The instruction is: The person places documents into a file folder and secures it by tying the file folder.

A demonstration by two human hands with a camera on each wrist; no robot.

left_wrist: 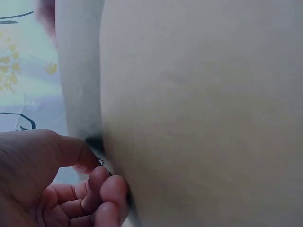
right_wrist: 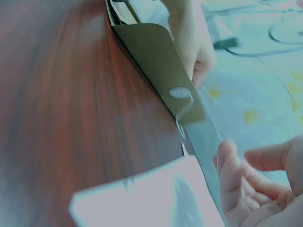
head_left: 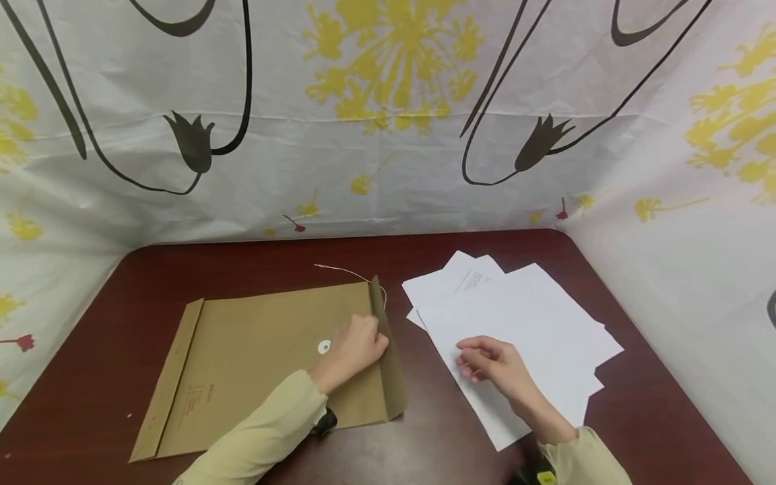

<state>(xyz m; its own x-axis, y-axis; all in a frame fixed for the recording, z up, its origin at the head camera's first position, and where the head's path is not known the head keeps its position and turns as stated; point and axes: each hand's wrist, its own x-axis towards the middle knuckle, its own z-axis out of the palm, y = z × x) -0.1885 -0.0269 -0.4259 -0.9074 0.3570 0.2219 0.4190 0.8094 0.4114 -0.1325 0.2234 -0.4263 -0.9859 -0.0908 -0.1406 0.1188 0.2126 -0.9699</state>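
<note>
A brown kraft document envelope point(head_left: 261, 343) lies flat on the left of the table, its right-hand flap point(head_left: 393, 377) raised. At the mouth beside that flap, my left hand point(head_left: 354, 347) pinches the envelope's edge; in the left wrist view the thumb point(left_wrist: 78, 153) and curled fingers meet at it. A white button point(head_left: 324, 347) sits on the near face, and in the right wrist view another button point(right_wrist: 180, 92) with a white string point(right_wrist: 182, 116) shows on the flap. My right hand point(head_left: 494, 367) hovers over loose white sheets point(head_left: 515, 310), fingers loosely bent, holding nothing.
The sheets overlap in an untidy, fanned pile on the right half of the dark red wooden table point(head_left: 291, 250). A patterned white curtain point(head_left: 388, 182) hangs behind the table and along both sides. The string point(head_left: 339, 269) trails past the envelope's far corner.
</note>
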